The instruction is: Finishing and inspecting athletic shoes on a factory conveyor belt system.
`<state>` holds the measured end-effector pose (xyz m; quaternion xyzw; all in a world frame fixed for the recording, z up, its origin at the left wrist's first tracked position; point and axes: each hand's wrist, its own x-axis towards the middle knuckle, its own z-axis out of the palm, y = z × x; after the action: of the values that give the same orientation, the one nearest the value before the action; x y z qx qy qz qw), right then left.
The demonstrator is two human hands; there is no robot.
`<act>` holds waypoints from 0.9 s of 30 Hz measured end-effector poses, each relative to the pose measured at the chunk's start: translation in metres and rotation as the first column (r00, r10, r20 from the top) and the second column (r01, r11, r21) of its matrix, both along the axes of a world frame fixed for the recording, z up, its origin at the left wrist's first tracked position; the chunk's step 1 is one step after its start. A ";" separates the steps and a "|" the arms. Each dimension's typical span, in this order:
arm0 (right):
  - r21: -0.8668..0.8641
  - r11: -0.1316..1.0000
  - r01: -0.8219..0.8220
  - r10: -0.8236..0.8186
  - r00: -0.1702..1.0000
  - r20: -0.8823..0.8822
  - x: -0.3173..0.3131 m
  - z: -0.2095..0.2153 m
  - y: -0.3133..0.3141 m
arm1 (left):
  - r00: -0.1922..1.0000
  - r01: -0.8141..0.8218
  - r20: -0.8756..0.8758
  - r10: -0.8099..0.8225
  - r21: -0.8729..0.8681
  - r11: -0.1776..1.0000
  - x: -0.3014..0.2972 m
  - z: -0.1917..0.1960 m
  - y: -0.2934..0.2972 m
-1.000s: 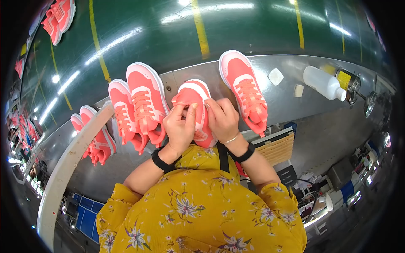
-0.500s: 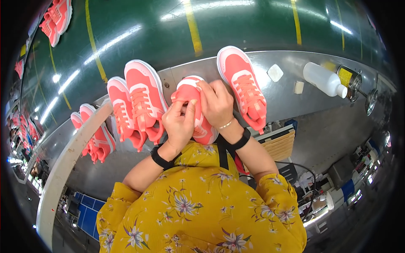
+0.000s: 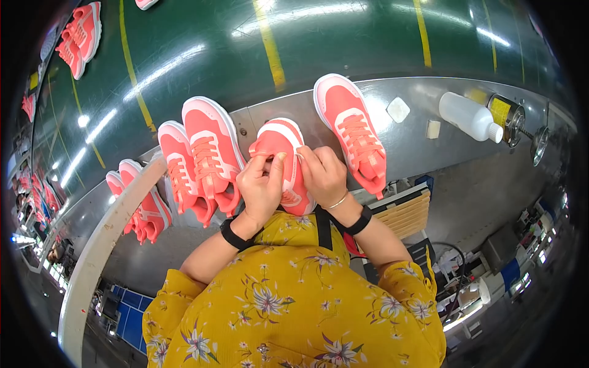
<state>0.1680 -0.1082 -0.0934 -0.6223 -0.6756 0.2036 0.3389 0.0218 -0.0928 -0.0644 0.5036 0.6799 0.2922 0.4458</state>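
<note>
Between my hands, at the near edge of the metal ledge, is a coral sneaker point(image 3: 283, 140) with a white band across its far end. My left hand point(image 3: 262, 187) is closed at the sneaker's left side, thumb and fingers pinching the coral material by a dark opening. On the other side my right hand point(image 3: 325, 175) has its fingertips pressed together against the sneaker's side edge; whether a small piece is between them is hidden. Just right of it lies a single laced coral sneaker point(image 3: 356, 132), and a laced pair of sneakers point(image 3: 205, 150) rests left of my left hand.
A white plastic bottle point(image 3: 466, 115) lies beside a metal can point(image 3: 508, 116) on the ledge at right. Nearer are a white pad point(image 3: 398, 110) and a small pale block point(image 3: 433, 129). A pale rail point(image 3: 110, 227) crosses at left. Beyond runs a green belt point(image 3: 202, 37) with yellow stripes.
My right hand has moved nearer to me along the sneaker's side, uncovering more of its white band. My left hand keeps its pinch. Part of another shoe has appeared at the top edge.
</note>
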 end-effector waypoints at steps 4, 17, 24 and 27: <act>0.072 0.997 -0.014 0.015 1.000 -0.013 -0.001 -0.002 0.022 | 0.999 -0.024 0.033 0.025 -0.043 0.999 0.002 0.003 0.000; 0.071 0.997 -0.010 0.009 1.000 0.012 -0.002 0.000 0.025 | 0.999 -0.014 0.031 0.016 -0.061 0.998 0.003 0.002 0.000; 0.047 0.998 -0.033 0.031 0.998 0.048 0.000 -0.001 0.015 | 1.000 -0.020 0.007 0.020 -0.003 1.000 0.003 0.000 0.002; 0.056 0.998 0.002 -0.003 1.000 0.010 -0.003 0.002 0.023 | 0.999 -0.021 0.037 0.023 -0.039 0.999 0.003 0.005 -0.001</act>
<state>0.1647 -0.0851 -0.0917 -0.6143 -0.6820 0.1811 0.3531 0.0247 -0.0937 -0.0597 0.4817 0.6825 0.2933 0.4649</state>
